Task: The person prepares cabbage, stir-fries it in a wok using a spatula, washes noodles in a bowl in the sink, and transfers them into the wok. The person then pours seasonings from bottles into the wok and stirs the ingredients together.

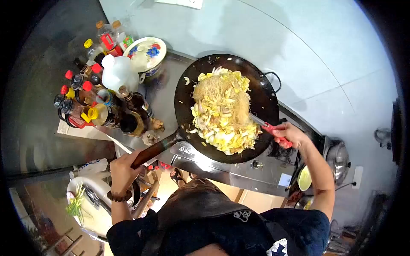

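A large black wok (265, 98) sits on the steel stove top, holding a heap of noodles with yellow egg and pale vegetable pieces (222, 111). My left hand (124, 170) is wrapped round the end of the wok's dark wooden handle (154, 152). On the other side, my right hand (290, 134) grips red-handled scissors (273, 130), whose metal blades reach into the right side of the noodles. The blade tips are hidden in the food.
Left of the wok stand several sauce bottles (100, 113), a white jug (119, 73) and a floral lidded pot (147, 53). At right are a lidded metal pot (338, 162) and a green bowl (304, 178). Green onions (76, 202) lie at lower left.
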Demonstrator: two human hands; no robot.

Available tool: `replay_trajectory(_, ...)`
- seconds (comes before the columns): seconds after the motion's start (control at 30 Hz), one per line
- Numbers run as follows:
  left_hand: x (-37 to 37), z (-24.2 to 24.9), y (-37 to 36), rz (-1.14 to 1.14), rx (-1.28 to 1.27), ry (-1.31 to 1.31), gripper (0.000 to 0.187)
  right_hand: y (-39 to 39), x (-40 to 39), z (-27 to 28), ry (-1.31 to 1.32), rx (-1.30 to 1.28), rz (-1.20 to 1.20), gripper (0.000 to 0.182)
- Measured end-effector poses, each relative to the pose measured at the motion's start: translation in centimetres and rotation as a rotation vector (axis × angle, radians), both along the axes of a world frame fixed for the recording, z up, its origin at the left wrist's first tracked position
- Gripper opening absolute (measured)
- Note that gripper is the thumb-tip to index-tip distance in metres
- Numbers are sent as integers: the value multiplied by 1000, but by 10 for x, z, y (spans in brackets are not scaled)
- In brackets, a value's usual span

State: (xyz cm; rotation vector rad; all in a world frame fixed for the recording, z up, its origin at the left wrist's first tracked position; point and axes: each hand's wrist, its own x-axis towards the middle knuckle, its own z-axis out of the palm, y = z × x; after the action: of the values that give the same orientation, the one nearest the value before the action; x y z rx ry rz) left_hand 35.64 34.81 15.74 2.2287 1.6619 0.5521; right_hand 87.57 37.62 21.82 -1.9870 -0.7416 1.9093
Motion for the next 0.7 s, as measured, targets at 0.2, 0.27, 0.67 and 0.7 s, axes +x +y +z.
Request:
replay_trajectory(0.2, 0, 1, -1, -16, 2, -16, 47, -43, -38, -12, 290, 72, -219, 28)
replay_trajectory(0.27, -1, 1, -2, -20, 3, -9, 47, -60, -38, -8, 316, 90, -254, 28)
replay_trajectory(0.67, -4, 0, -2, -85, 77, 28, 47, -107, -46, 70, 5, 317, -317, 28)
replay_trajectory(0.7, -4, 0, -2, -90, 74, 26, 47, -110, -48, 76, -25, 328, -311, 28)
